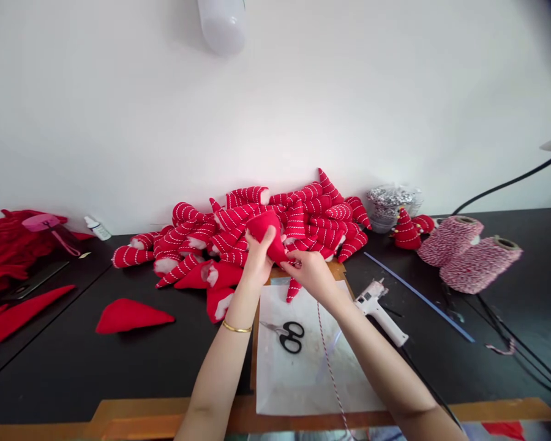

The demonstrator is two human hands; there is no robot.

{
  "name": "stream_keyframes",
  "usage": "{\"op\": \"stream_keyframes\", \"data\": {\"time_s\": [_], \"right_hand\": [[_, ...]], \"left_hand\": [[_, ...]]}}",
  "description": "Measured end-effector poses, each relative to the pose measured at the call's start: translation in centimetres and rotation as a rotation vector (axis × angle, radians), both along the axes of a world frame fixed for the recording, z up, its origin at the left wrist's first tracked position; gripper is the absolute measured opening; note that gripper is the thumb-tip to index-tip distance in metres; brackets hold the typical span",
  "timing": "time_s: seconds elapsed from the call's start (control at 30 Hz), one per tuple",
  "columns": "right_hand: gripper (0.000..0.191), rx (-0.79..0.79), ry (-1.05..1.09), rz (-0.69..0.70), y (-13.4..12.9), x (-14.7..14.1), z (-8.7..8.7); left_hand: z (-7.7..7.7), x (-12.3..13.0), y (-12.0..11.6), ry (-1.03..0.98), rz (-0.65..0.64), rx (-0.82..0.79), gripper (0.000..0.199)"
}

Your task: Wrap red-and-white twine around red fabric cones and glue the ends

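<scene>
Red felt cone (265, 230) in both hands, above front edge of striped pile. Long axis tilted, wide end up-left, narrow end running down-right toward R hand (309, 274); exact tip partly hidden by fingers. Cone sits mostly on top of L hand (258, 256), w/ narrow end reaching b/w the two hands.

L hand: curled, fingers wrapped round wide part of cone, firm hold. Gold bangle (236, 327) on L wrist. R hand: mostly closed, thumb and fingers pinching narrow end of cone.

Red-and-white baker's twine strand (329, 370) runs from near R forearm down across white paper sheet (298, 367); whether R hand has hold of it, can't tell. Sheet lies on cardboard (253, 361), black-handled scissors (288, 337) on top. White hot glue gun (377, 310) just right of sheet, R forearm passing near it.

Behind hands: heap of red-and-white striped stuffed cones (257, 228) against wall. Flat red felt triangle (131, 316) on black table (73, 361), L of heap. Two twine spools (468, 260) far R; small red cone trees (406, 230) and clear container of silver sequins (392, 205) beside them. Small white bottle (97, 228) back L, label too small to read.
</scene>
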State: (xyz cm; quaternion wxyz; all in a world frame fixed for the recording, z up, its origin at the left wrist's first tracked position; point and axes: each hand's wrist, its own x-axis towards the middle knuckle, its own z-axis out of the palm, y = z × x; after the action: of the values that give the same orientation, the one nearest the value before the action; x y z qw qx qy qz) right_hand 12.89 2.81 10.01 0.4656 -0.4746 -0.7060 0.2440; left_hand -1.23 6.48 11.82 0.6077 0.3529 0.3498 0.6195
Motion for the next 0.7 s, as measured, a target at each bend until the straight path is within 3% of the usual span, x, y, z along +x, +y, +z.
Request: {"op": "stream_keyframes", "data": {"time_s": [0.07, 0.13, 0.23, 0.33, 0.5, 0.6, 0.7], "right_hand": [[0.008, -0.032, -0.012, 0.077, 0.0, -0.1, -0.2], [0.017, -0.106, 0.041, 0.192, 0.1, 0.4, -0.1], [0.028, -0.260, 0.199, 0.389, 0.5, 1.3, 0.1], [0.030, -0.354, 0.332, 0.513, 0.7, 1.9, 0.4], [0.032, -0.478, 0.428, 0.597, 0.7, 1.9, 0.6], [0.034, -0.567, 0.521, 0.651, 0.8, 1.8, 0.3], [0.036, -0.645, 0.617, 0.695, 1.0, 1.5, -0.1]], "left_hand": [[0.1, 0.7, -0.5, 0.009, 0.087, 0.034, 0.089], [0.3, 0.9, -0.8, 0.029, 0.089, 0.025, 0.078], [0.8, 0.5, -1.2, 0.054, -0.017, -0.035, 0.055], [1.3, 0.1, -1.6, 0.060, -0.146, -0.099, 0.049], [1.9, -0.3, -2.0, 0.037, -0.318, -0.089, 0.068], [2.0, -0.3, -2.1, -0.042, -0.317, -0.036, 0.076], [2.1, 0.0, -2.3, -0.140, -0.242, 0.052, 0.072]]}}
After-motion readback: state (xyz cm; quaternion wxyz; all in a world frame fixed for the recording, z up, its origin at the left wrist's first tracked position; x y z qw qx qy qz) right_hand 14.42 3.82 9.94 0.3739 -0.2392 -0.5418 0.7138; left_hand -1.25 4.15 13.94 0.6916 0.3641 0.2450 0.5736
